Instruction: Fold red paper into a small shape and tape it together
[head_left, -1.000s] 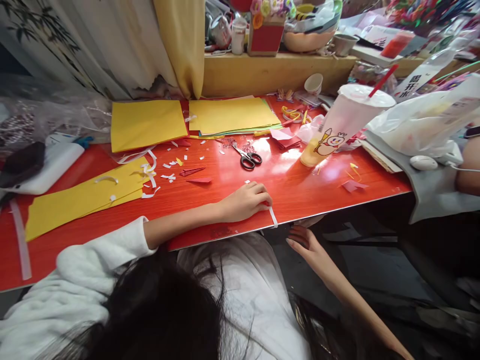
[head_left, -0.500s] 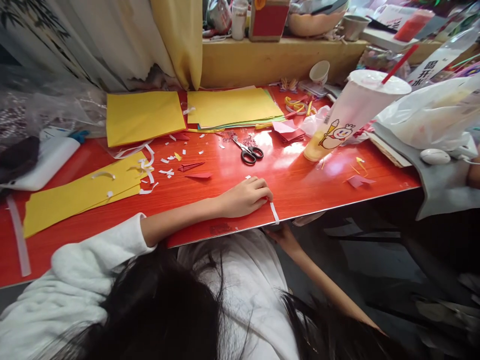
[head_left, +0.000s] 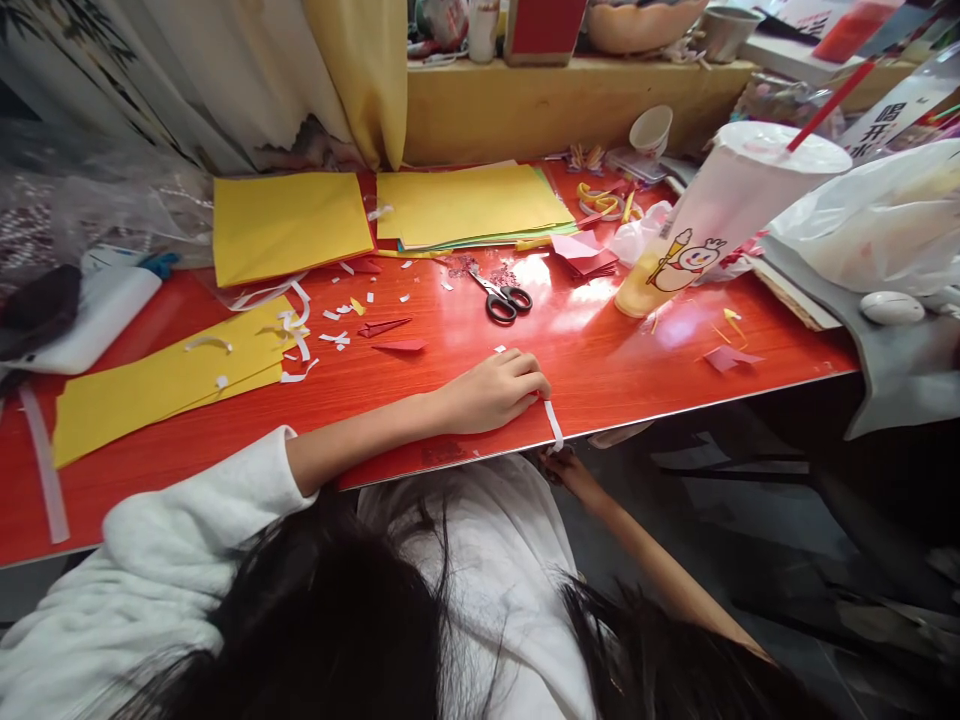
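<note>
My left hand [head_left: 496, 391] rests on the red table [head_left: 442, 300], closed, its thumb and fingertips on the upper end of a narrow white strip [head_left: 553, 422]. The strip runs down to the table's front edge. Just below that edge is my right hand [head_left: 568, 470], fingers curled at the strip's lower end. Something dark shows at those fingers, too shadowed to make out. Black-handled scissors [head_left: 504, 300] lie beyond my left hand, touched by neither hand.
Yellow paper sheets [head_left: 292, 225] and a second paper stack [head_left: 472, 205] lie at the back. Long yellow pieces [head_left: 172, 385] and white scraps [head_left: 336, 340] are on the left. A tall drink cup [head_left: 720, 220] with a red straw stands right, near red paper [head_left: 589, 258].
My right hand has come a little further out from under the table edge, and the strip's lower end now bends at the edge. My left hand keeps its place; the view shifts slightly.
</note>
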